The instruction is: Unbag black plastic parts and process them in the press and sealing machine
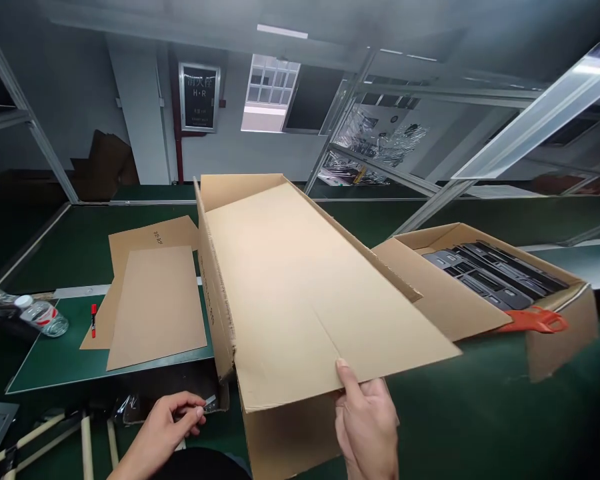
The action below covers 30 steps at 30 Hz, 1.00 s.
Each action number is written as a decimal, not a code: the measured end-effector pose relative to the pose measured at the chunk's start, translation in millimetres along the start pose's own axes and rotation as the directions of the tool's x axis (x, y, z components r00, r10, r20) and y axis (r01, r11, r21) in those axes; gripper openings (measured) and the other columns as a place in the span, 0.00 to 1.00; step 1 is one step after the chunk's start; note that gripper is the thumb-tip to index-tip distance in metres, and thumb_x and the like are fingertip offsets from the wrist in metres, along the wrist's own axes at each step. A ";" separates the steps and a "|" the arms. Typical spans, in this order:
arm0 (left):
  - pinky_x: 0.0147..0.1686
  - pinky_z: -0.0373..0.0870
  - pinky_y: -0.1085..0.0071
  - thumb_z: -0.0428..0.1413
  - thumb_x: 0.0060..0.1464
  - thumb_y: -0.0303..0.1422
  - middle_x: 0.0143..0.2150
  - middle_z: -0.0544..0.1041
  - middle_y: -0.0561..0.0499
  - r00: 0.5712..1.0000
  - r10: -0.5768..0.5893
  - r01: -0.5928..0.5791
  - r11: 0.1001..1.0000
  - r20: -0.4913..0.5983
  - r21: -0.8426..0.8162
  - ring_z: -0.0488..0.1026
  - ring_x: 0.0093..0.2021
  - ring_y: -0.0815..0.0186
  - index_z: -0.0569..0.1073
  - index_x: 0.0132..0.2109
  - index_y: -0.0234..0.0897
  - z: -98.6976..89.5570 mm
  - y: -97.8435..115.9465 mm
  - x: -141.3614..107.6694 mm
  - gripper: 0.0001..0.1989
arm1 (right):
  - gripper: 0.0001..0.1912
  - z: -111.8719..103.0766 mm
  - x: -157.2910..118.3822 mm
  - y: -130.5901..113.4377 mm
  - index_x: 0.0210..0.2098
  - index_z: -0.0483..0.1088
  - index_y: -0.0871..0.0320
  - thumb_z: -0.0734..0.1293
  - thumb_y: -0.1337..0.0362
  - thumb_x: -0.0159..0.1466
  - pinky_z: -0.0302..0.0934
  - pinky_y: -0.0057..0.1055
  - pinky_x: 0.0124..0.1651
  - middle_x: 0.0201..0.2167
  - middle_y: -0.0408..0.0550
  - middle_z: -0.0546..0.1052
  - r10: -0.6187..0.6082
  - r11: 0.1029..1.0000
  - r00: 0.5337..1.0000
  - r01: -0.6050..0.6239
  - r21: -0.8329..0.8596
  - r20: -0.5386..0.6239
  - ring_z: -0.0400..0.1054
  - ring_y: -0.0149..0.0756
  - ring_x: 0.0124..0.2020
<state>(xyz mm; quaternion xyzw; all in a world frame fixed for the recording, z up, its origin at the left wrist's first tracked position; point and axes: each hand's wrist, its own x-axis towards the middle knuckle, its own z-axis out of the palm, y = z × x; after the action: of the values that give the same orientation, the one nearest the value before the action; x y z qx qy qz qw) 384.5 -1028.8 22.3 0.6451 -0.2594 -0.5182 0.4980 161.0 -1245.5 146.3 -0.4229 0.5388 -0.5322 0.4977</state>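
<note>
My right hand [367,420] pinches the near edge of a large flat cardboard sheet [310,287], thumb on top and fingers beneath. The sheet lies slanted over an open cardboard box [215,300], and its near right corner sticks out past the box side. A front flap [290,433] of this box hangs down below the sheet. To the left, my left hand [173,423] is held low beside the box, apart from the sheet. Its fingers are curled together, and a small pale sliver shows at the fingertips; I cannot make out what it is.
Cardboard pieces [160,307] lie on the green table at left, near a red marker [93,321] and a plastic bottle [43,316]. At right, another open box [445,300] holds dark plastic parts [495,273]; an orange tool handle [535,321] rests at its edge. Metal frame bars [340,120] stand behind.
</note>
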 end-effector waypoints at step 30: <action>0.33 0.71 0.68 0.58 0.38 0.77 0.39 0.83 0.41 0.994 -0.096 0.099 0.993 0.058 -0.058 0.80 0.35 0.59 0.79 0.44 0.35 -19.1 -73.2 28.7 0.48 | 0.12 61.9 73.9 4.2 0.31 0.73 0.58 0.78 0.67 0.52 0.79 0.42 0.44 0.30 0.50 0.81 0.239 0.958 0.905 -0.279 0.066 0.352 0.81 0.48 0.43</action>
<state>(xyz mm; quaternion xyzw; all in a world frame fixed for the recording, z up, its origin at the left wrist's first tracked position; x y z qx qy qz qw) 398.3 -1019.1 -56.8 0.6271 -0.2256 -0.5671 0.4840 211.4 -1327.5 139.6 -0.4036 0.4645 -0.4102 0.6731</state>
